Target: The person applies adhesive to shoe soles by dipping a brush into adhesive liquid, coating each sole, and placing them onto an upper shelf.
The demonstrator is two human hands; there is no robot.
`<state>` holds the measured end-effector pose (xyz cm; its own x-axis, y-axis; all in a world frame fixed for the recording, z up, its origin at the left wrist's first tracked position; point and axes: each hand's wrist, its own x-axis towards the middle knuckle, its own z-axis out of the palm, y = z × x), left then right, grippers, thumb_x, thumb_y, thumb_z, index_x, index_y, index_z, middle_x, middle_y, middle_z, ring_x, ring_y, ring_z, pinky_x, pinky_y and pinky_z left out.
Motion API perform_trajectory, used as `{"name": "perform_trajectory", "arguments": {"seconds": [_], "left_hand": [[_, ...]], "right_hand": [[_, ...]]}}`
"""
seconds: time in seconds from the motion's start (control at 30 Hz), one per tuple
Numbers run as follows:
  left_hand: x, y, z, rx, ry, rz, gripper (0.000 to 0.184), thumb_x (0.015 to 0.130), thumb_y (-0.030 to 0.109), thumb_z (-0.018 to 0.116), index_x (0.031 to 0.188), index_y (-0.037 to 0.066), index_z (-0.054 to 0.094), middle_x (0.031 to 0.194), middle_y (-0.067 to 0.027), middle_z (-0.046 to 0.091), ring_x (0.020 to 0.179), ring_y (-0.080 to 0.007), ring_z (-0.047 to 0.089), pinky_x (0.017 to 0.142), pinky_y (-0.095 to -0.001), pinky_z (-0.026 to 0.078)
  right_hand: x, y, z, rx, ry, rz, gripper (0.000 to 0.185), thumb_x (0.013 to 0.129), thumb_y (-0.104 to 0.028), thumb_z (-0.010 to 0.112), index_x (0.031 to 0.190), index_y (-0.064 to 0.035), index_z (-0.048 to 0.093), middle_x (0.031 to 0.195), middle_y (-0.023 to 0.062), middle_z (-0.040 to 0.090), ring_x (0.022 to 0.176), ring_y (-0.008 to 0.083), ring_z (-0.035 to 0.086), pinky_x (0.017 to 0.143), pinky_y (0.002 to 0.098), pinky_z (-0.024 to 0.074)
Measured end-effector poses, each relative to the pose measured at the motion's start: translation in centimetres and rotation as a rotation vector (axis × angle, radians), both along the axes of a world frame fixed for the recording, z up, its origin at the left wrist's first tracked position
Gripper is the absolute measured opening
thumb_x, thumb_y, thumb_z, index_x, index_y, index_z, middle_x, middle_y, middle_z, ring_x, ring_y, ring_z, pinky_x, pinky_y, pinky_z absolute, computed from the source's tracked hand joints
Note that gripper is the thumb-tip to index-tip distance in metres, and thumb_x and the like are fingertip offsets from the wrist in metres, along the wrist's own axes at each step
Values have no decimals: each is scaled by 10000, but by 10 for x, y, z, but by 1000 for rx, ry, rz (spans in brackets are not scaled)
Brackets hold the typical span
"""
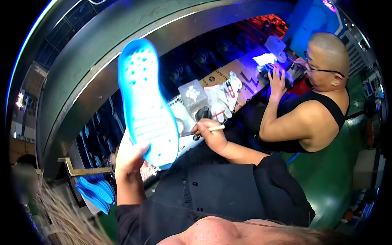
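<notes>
A bright blue-white shoe sole (149, 106) stands nearly upright, with small holes at its top and ridges lower down. My left hand (130, 154) grips its lower end, the thumb on the near face. My right hand (210, 134) is closed around a brush-like tool with a pale wooden handle (217, 128); its tip is near the sole's right edge, and whether they touch I cannot tell. Just beyond my right hand are a small dark pot (203, 113), a clear plastic box (192, 93) with white bits inside, and a crumpled white glove (229, 92) with red marks.
A co-worker (314, 98) sits at the right, both hands at a lit workpiece. Cardboard (239, 75) covers part of the bench. A large curved metal frame (94, 53) arches over the left and top. Several blue soles (96, 190) lie at the lower left.
</notes>
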<state>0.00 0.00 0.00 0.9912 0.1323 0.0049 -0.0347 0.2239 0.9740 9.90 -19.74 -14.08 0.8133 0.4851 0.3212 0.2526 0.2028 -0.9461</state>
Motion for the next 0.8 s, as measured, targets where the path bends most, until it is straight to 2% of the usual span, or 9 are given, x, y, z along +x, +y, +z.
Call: {"name": "perform_trajectory", "arguments": {"seconds": [0.1, 0.13, 0.2, 0.23, 0.33, 0.43, 0.6, 0.7, 0.8], "left_hand": [[67, -15, 16, -34, -5, -44, 738, 642, 207, 679, 1260, -27, 350, 1024, -125, 560, 742, -141, 610, 471, -194, 476], [97, -2, 33, -118, -54, -125, 588, 702, 163, 648, 1202, -19, 400, 945, -109, 572, 743, -124, 599, 563, -223, 505], [155, 17, 51, -335, -137, 85, 458, 809, 184, 624, 1175, 2, 419, 1075, -191, 548, 901, -199, 599, 730, -268, 528], [164, 7, 72, -470, -177, -23, 487, 822, 206, 618, 1197, -11, 393, 1131, -240, 518, 985, -284, 573, 791, -280, 512], [159, -3, 77, -465, -195, -99, 510, 850, 248, 571, 1237, -9, 361, 1107, -266, 528, 999, -332, 563, 850, -319, 486], [116, -4, 36, -342, -63, -109, 447, 896, 314, 467, 1245, 39, 420, 961, -135, 628, 888, -242, 616, 787, -289, 502], [-4, 42, -92, -184, 178, 139, 454, 859, 214, 527, 1237, 7, 386, 897, -135, 612, 754, -198, 624, 655, -258, 514], [-109, 59, -142, -156, 564, 363, 461, 838, 190, 535, 1253, 52, 388, 940, -110, 588, 740, -172, 614, 661, -244, 504], [-217, 73, -194, -132, 664, 669, 363, 838, 184, 536, 1161, 37, 460, 905, -101, 590, 730, -152, 604, 618, -235, 497]], "right_hand": [[4, -33, 2, -31, 82, 28, 330, 911, -209, 452, 739, 21, 615, 652, 82, 559, 593, 137, 544, 557, 253, 423], [3, -28, 1, -33, 62, 24, 338, 914, -215, 446, 743, 24, 613, 653, 80, 555, 589, 136, 543, 557, 250, 424], [3, -16, -1, -27, 33, 29, 331, 915, -206, 444, 752, 28, 611, 656, 68, 547, 590, 129, 543, 559, 243, 430], [3, -17, 0, -25, 24, 30, 331, 915, -206, 444, 752, 28, 611, 656, 68, 547, 590, 129, 543, 559, 243, 430], [2, -19, -4, 15, 147, 14, 311, 922, -231, 448, 789, 4, 603, 712, 48, 609, 610, 88, 558, 549, 200, 419], [3, -18, -10, 26, 163, 21, 313, 921, -235, 453, 788, 4, 605, 708, 45, 605, 610, 84, 551, 549, 199, 418], [6, -7, -18, -31, 48, 93, 328, 928, -171, 396, 772, 20, 612, 718, 69, 569, 613, 109, 539, 563, 222, 426], [4, 19, -21, 2, -39, 140, 456, 958, -291, 253, 820, -6, 581, 704, 73, 533, 593, 129, 485, 592, 246, 409], [3, 43, -18, 34, -7, 236, 582, 960, -382, 199, 754, 11, 576, 813, 82, 486, 710, 152, 478, 663, 259, 400]]}}
